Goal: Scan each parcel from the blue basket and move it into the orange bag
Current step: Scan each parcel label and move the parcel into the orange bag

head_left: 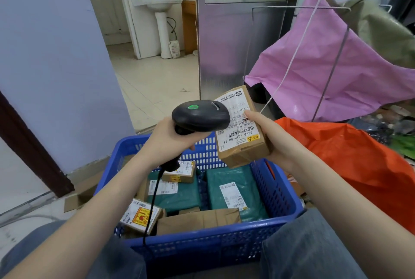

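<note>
Above basket, labelled brown parcel

Even, soft indoor light is filling the scene; wide-angle distortion is bending the edges, and the right side is blurring.

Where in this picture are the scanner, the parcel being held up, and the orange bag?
scanner (201,116): head view, top of its black head.
held parcel (242,128): head view, on its white label.
orange bag (350,155): head view, on its crumpled side.
</note>
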